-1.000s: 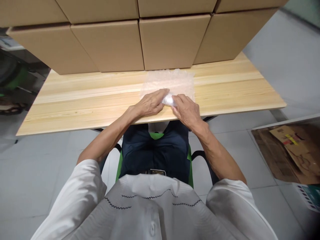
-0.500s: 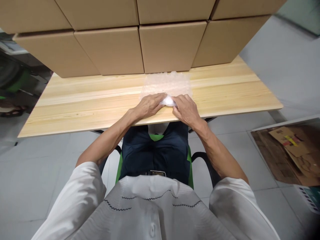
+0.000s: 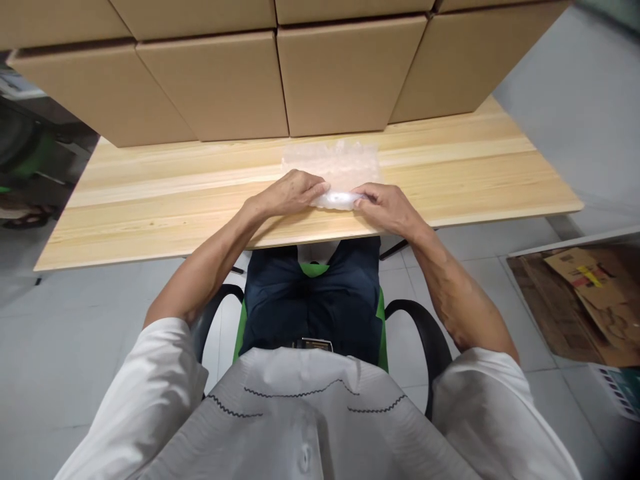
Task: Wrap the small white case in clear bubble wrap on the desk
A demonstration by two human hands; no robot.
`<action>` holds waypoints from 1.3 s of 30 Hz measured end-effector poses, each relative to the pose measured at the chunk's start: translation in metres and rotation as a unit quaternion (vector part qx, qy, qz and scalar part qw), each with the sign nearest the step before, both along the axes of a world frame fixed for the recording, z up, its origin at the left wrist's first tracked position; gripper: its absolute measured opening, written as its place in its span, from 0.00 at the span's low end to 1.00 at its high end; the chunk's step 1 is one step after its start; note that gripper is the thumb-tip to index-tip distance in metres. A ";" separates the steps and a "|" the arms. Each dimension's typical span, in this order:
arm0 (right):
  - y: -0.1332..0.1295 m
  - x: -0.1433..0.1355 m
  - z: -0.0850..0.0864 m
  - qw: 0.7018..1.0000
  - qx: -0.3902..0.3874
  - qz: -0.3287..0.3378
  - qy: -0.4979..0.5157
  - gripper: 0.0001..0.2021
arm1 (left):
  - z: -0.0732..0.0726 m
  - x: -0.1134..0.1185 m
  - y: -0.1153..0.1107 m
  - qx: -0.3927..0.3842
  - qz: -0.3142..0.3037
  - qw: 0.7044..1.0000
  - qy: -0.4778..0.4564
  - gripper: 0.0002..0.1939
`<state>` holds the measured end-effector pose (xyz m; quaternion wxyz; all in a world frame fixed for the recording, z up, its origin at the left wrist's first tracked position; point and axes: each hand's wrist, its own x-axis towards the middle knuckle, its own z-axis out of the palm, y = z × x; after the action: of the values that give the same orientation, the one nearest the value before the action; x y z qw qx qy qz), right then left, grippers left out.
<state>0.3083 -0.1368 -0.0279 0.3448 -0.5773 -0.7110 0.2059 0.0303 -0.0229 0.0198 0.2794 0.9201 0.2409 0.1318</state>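
A sheet of clear bubble wrap [image 3: 333, 163] lies on the wooden table in front of me. Its near edge is rolled into a whitish bundle [image 3: 337, 200], and what is inside cannot be made out. My left hand [image 3: 296, 191] is closed on the bundle's left end, thumb and fingers pinching it. At the right end, my right hand [image 3: 385, 205] grips the roll between thumb and fingers. The far part of the sheet stays flat on the wood, reaching toward the boxes.
Stacked cardboard boxes [image 3: 345, 77] line the back of the wooden table [image 3: 165, 200]. Flattened cardboard [image 3: 595, 300] lies on the floor at the right. A chair armrest [image 3: 425, 333] curves beside me. At the far left, a person's foot in a sandal [image 3: 25, 217] shows.
My hands have moved apart to the two ends of the roll, the right one shifting outward. More of the rolled bundle shows between them. The view has shifted slightly.
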 end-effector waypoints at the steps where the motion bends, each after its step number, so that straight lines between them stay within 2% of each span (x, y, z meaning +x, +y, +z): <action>1: 0.003 0.001 0.004 1.000 -0.020 0.000 0.015 0.16 | 0.003 0.003 0.004 -0.015 0.005 1.000 -0.004 0.28; 4: 0.015 0.004 0.013 0.997 -0.058 -0.004 0.051 0.12 | 0.006 0.008 0.011 -0.060 0.013 0.998 -0.016 0.29; 9: 0.028 0.008 0.020 0.991 -0.100 0.006 0.092 0.07 | 0.002 0.005 0.017 -0.135 0.009 0.990 -0.043 0.19; 12: 0.035 0.010 0.026 0.983 -0.131 0.019 0.129 0.05 | -0.004 0.002 0.021 -0.173 0.020 0.983 -0.059 0.22; 14: 0.038 0.011 0.027 0.977 -0.143 0.016 0.161 0.05 | -0.008 0.002 0.023 -0.203 0.045 0.976 -0.068 0.23; 17: 0.041 0.013 0.023 0.972 -0.134 -0.006 0.192 0.07 | -0.014 0.005 0.025 -0.233 0.099 0.963 -0.090 0.19; 22: 0.042 0.012 0.015 0.980 -0.098 -0.049 0.166 0.10 | -0.019 0.011 0.024 -0.248 0.160 0.951 -0.088 0.17; 28: 0.051 0.010 0.012 0.995 -0.056 -0.074 0.024 0.18 | -0.019 0.014 0.028 -0.183 0.199 0.962 -0.046 0.17; 33: 0.055 0.008 0.005 0.988 -0.035 -0.110 -0.098 0.17 | -0.025 0.011 0.034 -0.041 0.199 0.979 -0.021 0.16; 36: 0.059 0.009 -0.003 0.983 -0.039 -0.126 -0.132 0.19 | -0.029 0.007 0.035 0.029 0.211 0.977 0.000 0.15; 39: 0.065 0.012 -0.012 0.981 -0.029 -0.133 -0.138 0.22 | -0.031 0.000 0.035 0.067 0.209 0.976 0.016 0.14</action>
<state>0.3199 -0.0723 -0.0398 0.2509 -0.6991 -0.6625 0.0974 0.0303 0.0119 -0.0112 0.1796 0.8681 0.4226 0.1885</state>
